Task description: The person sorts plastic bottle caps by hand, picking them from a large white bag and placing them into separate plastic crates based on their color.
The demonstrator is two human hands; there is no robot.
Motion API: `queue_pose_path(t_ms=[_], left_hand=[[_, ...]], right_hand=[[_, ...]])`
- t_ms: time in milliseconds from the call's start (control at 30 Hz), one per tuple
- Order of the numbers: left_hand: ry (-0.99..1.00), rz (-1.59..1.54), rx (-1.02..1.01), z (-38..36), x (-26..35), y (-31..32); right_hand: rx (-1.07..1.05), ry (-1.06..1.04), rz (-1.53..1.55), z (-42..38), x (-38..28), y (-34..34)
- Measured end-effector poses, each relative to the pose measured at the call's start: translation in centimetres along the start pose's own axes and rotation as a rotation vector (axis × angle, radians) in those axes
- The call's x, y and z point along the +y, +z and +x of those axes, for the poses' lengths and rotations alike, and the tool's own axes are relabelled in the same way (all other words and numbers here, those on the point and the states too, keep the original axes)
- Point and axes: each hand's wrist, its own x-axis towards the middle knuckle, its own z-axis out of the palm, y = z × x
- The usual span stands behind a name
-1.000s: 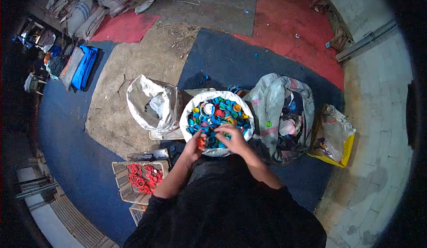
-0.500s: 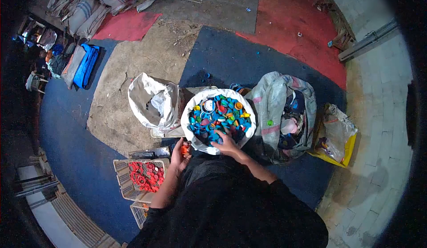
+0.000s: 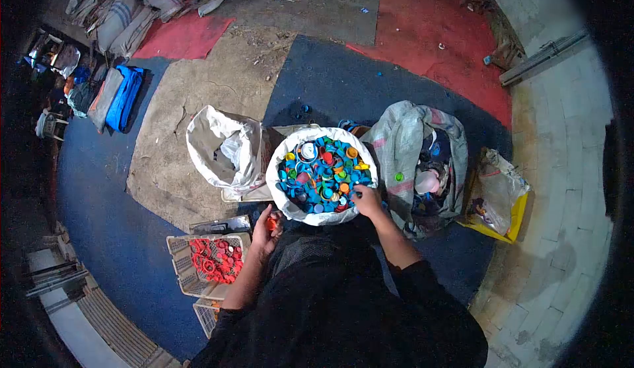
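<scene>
A round white sack with a rolled rim stands in front of me, full of plastic bottle caps, mostly blue with some yellow, green, orange, red and white. Left of the sack, my left hand is curled around red-orange bottle caps. My right hand is over the lower right inside of the sack, its bent fingertips against the caps. What those fingers hold, if anything, is too small to make out. Red caps and rings lie in a plastic basket at the lower left.
An open white sack stands left of the cap sack. On its right are a grey woven sack with mixed items and a yellow-edged bag. Full sacks are piled at the back left. A block wall runs along the right.
My right hand has moved right across the caps, from the lower middle to the right rim. Several multicoloured caps now show where it was. My left hand has stayed beside the sack.
</scene>
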Motion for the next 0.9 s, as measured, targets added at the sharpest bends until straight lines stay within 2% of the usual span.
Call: queue_pose_path(t_ms=[100, 133, 267, 467, 767, 900], left_hand=[[-0.02, 0.01, -0.005, -0.1, -0.1, 0.1], [-0.005, 0.013, -0.022, 0.0, -0.2, 0.2], [0.025, 0.025, -0.021, -0.2, -0.3, 1.3], [0.008, 0.023, -0.06, -0.9, -0.3, 1.6], [0.009, 0.032, -0.007, -0.9, -0.6, 0.9], [-0.01, 0.045, -0.034, -1.6, -0.2, 1.6]], right_hand=[[-0.209, 0.086, -0.266, 0.2, -3.5, -0.8], [-0.229, 0.117, -0.147, 0.2, -3.8, -0.5], [-0.322, 0.073, -0.219, -0.3, -4.3, 0.7], [-0.345, 0.016, -0.454, -1.2, -5.3, 0.4], [-0.498, 0.087, -0.384, -0.3, -6.4, -0.6], [-0.53, -0.037, -0.056, -0.3, -3.4, -0.1]])
